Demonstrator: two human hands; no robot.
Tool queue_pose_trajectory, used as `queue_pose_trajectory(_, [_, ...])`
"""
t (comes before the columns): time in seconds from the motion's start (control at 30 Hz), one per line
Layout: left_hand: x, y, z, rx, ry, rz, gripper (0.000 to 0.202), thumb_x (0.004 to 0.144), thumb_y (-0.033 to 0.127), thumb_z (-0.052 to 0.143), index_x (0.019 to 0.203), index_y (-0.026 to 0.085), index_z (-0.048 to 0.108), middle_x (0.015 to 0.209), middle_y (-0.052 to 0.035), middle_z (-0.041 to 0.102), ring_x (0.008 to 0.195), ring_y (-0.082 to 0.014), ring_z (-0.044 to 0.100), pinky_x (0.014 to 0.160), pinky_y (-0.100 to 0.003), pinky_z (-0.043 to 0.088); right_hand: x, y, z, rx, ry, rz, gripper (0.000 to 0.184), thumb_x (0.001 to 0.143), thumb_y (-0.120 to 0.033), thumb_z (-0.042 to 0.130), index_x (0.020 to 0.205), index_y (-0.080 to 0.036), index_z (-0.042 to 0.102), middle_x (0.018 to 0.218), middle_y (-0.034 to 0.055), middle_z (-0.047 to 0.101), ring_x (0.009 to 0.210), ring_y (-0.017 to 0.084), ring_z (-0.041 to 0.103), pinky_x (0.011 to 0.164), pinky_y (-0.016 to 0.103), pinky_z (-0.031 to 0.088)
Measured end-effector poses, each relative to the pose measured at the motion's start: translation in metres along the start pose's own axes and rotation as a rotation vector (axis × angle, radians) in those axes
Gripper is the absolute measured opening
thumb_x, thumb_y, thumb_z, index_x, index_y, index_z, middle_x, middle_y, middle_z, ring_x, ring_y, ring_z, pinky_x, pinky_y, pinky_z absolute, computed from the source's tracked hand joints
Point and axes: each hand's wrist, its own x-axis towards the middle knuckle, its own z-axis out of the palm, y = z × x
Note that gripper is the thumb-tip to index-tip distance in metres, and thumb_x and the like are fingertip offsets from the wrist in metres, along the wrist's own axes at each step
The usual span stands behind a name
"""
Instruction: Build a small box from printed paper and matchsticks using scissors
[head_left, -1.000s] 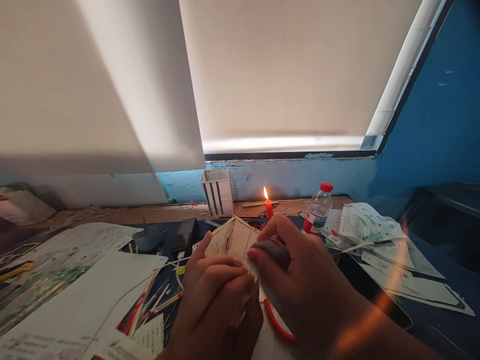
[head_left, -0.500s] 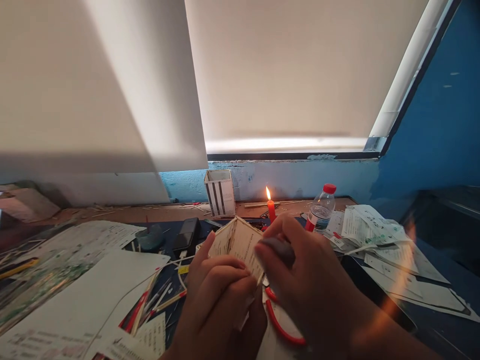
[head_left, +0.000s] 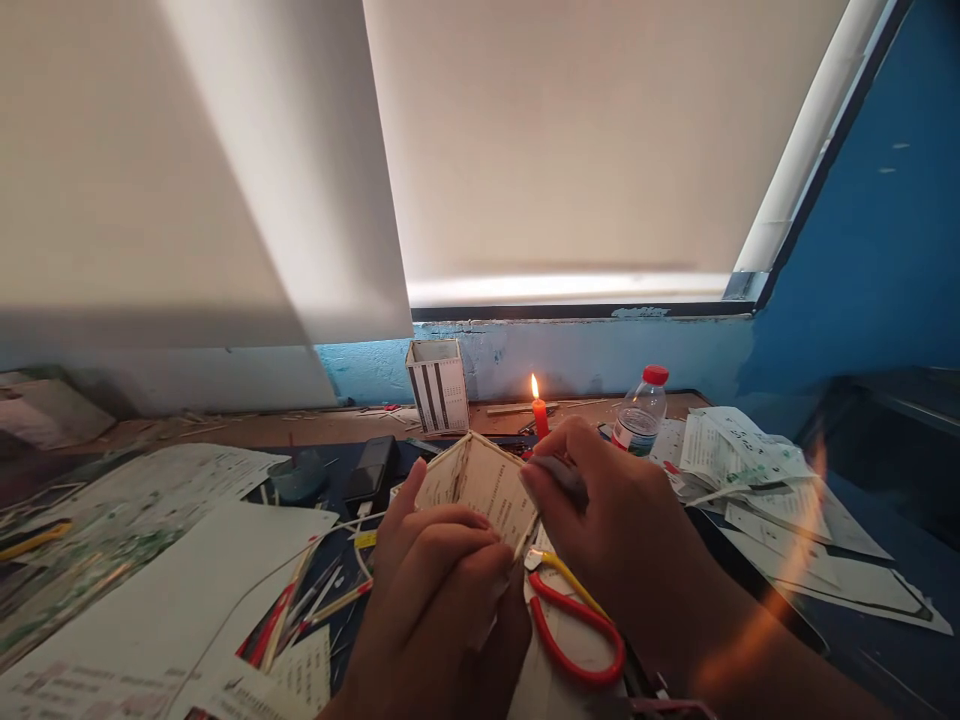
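Note:
My left hand (head_left: 442,580) is wrapped round a small open box (head_left: 491,485) made of printed card, with thin pale strips along its rim. The box is tilted, so its inside faces me. At its right corner my right hand (head_left: 600,500) is closed, thumb and forefinger pinched beside the rim. A greyish patch shows inside that hand; what it is, I cannot tell. Below the right hand lie scissors or cutters with red and yellow handles (head_left: 577,630), partly hidden. Beyond the hands burns a red candle (head_left: 540,418).
A taller printed-card box (head_left: 441,390) stands on the back ledge. A red-capped bottle (head_left: 640,415) is at the right, near scattered papers (head_left: 750,450). Left lie a black power bank (head_left: 373,473) with a white cable, a small cup (head_left: 298,475), white sheets (head_left: 202,570) and a yellow cutter (head_left: 34,540).
My right hand has shifted slightly right along the box's corner, uncovering more of the red and yellow handles. The left hand keeps its hold; the view has moved a little.

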Motion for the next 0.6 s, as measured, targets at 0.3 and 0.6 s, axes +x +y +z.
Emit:
queue_pose_trajectory(0.3, [0.0012,0.0002,0.0004,-0.003,-0.007,-0.001,0.024,0.077,-0.005,0.073,0.088,0.016,0.069,0.087,-0.0018,0.064,0.092,-0.0152,0.064,0.125,-0.065,0.033,0.0007,0.0015,-0.0010,0.023,-0.018,-0.001,0.013,0.099,-0.023,0.061,0.089,-0.025,0.053,0.074,-0.0070,0.062,0.061,0.013,0.057,0.056,0.027,0.037])
queue_pose_trajectory(0.6, [0.0003,0.0017,0.0017,-0.015,-0.006,-0.023,0.025,0.078,-0.006,0.071,0.087,0.017,0.069,0.087,-0.0012,0.064,0.093,-0.0153,0.064,0.126,-0.065,0.032,0.0022,0.0021,-0.0016,0.021,-0.024,-0.019,0.012,0.098,-0.022,0.062,0.090,-0.025,0.054,0.074,-0.0077,0.062,0.061,0.012,0.057,0.057,0.026,0.039])
